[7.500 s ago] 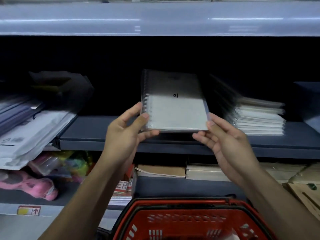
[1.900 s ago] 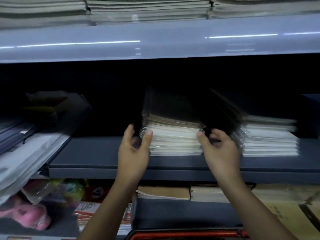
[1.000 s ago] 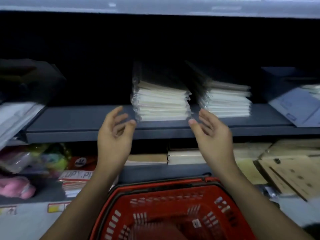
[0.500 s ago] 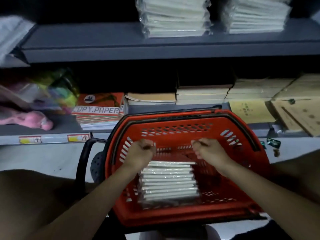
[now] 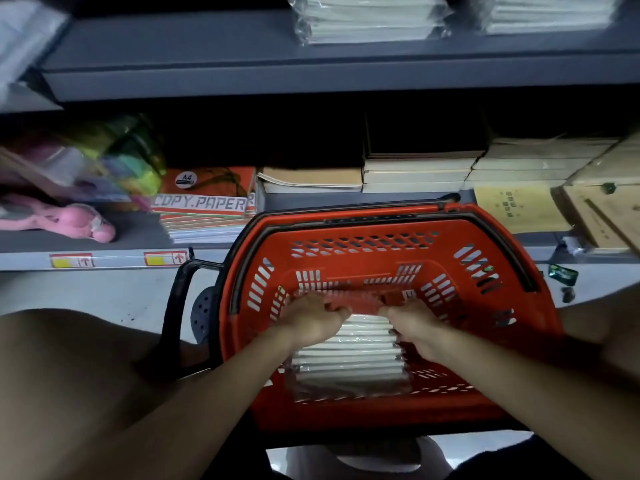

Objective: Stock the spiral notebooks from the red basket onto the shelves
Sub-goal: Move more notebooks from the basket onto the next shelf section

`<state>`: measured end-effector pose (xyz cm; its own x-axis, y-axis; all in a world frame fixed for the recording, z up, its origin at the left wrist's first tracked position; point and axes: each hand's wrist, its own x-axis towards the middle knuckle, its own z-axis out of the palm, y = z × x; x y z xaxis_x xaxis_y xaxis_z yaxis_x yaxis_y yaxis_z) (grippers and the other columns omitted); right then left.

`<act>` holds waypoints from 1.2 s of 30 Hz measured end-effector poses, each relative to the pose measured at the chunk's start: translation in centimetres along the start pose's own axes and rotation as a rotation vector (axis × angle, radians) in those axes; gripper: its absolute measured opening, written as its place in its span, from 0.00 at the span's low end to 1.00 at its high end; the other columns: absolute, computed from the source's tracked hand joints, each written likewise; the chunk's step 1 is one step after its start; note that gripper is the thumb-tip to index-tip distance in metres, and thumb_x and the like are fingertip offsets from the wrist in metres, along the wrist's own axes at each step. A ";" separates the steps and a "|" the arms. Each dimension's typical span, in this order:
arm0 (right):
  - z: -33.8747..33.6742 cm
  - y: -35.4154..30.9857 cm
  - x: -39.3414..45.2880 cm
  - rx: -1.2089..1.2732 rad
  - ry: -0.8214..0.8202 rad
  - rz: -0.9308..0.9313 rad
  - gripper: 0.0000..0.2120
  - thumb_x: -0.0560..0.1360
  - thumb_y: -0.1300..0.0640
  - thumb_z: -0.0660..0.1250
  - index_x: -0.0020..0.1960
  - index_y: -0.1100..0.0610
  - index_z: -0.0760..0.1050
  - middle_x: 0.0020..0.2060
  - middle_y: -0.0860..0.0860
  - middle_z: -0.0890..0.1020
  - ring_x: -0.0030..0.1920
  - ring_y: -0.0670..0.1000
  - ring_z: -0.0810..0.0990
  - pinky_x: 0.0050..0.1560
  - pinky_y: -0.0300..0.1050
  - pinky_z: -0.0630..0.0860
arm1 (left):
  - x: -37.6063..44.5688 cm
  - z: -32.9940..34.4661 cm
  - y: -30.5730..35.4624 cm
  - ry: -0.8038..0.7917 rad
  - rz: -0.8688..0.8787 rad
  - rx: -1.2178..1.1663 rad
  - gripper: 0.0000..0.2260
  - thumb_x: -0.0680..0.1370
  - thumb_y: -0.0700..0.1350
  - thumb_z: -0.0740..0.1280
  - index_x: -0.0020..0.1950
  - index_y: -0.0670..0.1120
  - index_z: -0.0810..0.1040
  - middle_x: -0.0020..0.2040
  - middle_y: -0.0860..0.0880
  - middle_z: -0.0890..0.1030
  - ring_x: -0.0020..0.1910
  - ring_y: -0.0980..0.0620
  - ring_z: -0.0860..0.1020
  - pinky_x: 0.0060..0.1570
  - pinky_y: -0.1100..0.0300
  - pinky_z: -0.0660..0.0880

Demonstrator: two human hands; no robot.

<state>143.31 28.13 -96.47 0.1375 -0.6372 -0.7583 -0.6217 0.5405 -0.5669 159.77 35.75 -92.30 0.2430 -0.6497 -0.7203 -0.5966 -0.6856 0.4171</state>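
Both left hand [image 5: 311, 320] and right hand [image 5: 414, 323] curled over wrapped notebook stack [image 5: 349, 362] in red basket [image 5: 363, 244]; fingertips hidden, grasp unclear.

The single head-worn view looks steeply down from close above the red basket [image 5: 391, 251], facing the shelving beyond it, with the grey shelf edge [image 5: 311, 77] running along the top of the frame above the basket and both forearms entering from the bottom edge.
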 end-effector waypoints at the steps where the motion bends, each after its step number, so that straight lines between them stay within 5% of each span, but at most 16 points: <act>1: 0.1 0.1 -0.5 0.013 0.018 -0.005 0.09 0.70 0.55 0.75 0.44 0.60 0.83 0.42 0.57 0.87 0.43 0.56 0.84 0.49 0.51 0.80 | -0.5 0.1 0.2 -0.001 -0.010 0.017 0.25 0.80 0.62 0.59 0.74 0.51 0.71 0.76 0.50 0.70 0.76 0.46 0.66 0.74 0.56 0.59; 4: 0.1 0.2 -2.5 0.059 0.096 -0.039 0.07 0.68 0.56 0.77 0.40 0.58 0.83 0.37 0.53 0.85 0.39 0.52 0.82 0.44 0.50 0.79 | -2.1 0.1 0.3 0.092 -0.037 -0.159 0.19 0.79 0.58 0.63 0.66 0.54 0.78 0.68 0.51 0.78 0.70 0.48 0.71 0.75 0.55 0.61; 7: -0.4 0.1 -4.8 0.147 0.132 -0.042 0.06 0.68 0.59 0.78 0.38 0.58 0.81 0.35 0.54 0.84 0.36 0.53 0.81 0.47 0.53 0.81 | -3.8 0.2 -0.2 0.311 -0.044 -0.510 0.10 0.76 0.48 0.65 0.50 0.55 0.86 0.50 0.53 0.86 0.54 0.50 0.81 0.63 0.58 0.74; 10: -0.9 -0.5 -7.3 0.345 0.103 -0.023 0.07 0.71 0.67 0.75 0.40 0.59 0.78 0.40 0.55 0.83 0.44 0.57 0.84 0.53 0.54 0.82 | -5.2 -0.4 -0.8 0.426 -0.103 -0.795 0.11 0.78 0.38 0.62 0.43 0.47 0.84 0.43 0.49 0.84 0.44 0.50 0.82 0.50 0.55 0.80; 15: -1.5 -2.5 -11.7 0.651 0.004 -0.009 0.08 0.73 0.75 0.69 0.50 0.68 0.79 0.46 0.60 0.84 0.40 0.57 0.85 0.33 0.44 0.83 | -7.2 -2.6 -2.7 0.100 -0.333 -1.320 0.08 0.76 0.29 0.62 0.41 0.40 0.74 0.40 0.42 0.74 0.41 0.47 0.73 0.33 0.58 0.75; 17: -1.6 -3.0 -13.6 0.689 -0.073 -0.055 0.07 0.73 0.75 0.68 0.51 0.69 0.78 0.44 0.60 0.84 0.42 0.57 0.84 0.30 0.42 0.82 | -8.9 -3.5 -3.7 -0.042 -0.311 -1.441 0.08 0.75 0.29 0.61 0.43 0.40 0.75 0.38 0.42 0.76 0.36 0.47 0.77 0.27 0.59 0.75; 19: -2.0 -3.5 -15.3 0.718 -0.142 -0.116 0.07 0.73 0.75 0.68 0.50 0.67 0.77 0.43 0.61 0.85 0.41 0.57 0.86 0.30 0.43 0.83 | -10.7 -4.3 -4.6 -0.104 -0.218 -1.504 0.07 0.73 0.30 0.63 0.47 0.38 0.78 0.38 0.42 0.81 0.32 0.48 0.80 0.26 0.60 0.76; 21: -2.4 -3.9 -16.7 0.725 -0.208 -0.200 0.09 0.73 0.73 0.69 0.52 0.65 0.77 0.43 0.60 0.87 0.41 0.57 0.88 0.34 0.44 0.84 | -12.6 -4.9 -5.3 -0.119 -0.108 -1.493 0.13 0.71 0.32 0.68 0.55 0.38 0.80 0.47 0.41 0.84 0.39 0.48 0.82 0.32 0.59 0.77; 28: -2.7 -5.0 -20.4 0.585 -0.320 -0.365 0.17 0.72 0.74 0.70 0.56 0.59 0.80 0.46 0.58 0.88 0.47 0.56 0.88 0.44 0.51 0.84 | -16.6 -6.0 -7.8 -0.266 0.196 -1.400 0.21 0.75 0.39 0.70 0.68 0.47 0.79 0.66 0.41 0.79 0.45 0.47 0.79 0.30 0.61 0.78; 32: -2.9 -6.0 -21.0 0.499 -0.428 -0.434 0.18 0.74 0.72 0.68 0.61 0.58 0.80 0.50 0.57 0.87 0.51 0.57 0.87 0.46 0.53 0.84 | -18.2 -7.5 -7.5 -0.165 0.387 -1.458 0.21 0.75 0.40 0.72 0.67 0.44 0.79 0.54 0.42 0.83 0.28 0.49 0.81 0.21 0.60 0.78; 36: -2.8 -7.6 -21.3 0.506 -0.497 -0.483 0.19 0.76 0.72 0.65 0.63 0.58 0.79 0.52 0.58 0.87 0.52 0.57 0.87 0.42 0.49 0.85 | -18.9 -8.5 -6.7 -0.023 0.432 -1.483 0.16 0.79 0.39 0.64 0.66 0.43 0.80 0.57 0.41 0.82 0.27 0.49 0.80 0.20 0.59 0.77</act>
<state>142.94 36.02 -75.09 0.6943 -0.6097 -0.3825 -0.0051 0.5272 -0.8497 165.71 49.88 -76.76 0.2375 -0.8825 -0.4059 0.6568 -0.1619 0.7365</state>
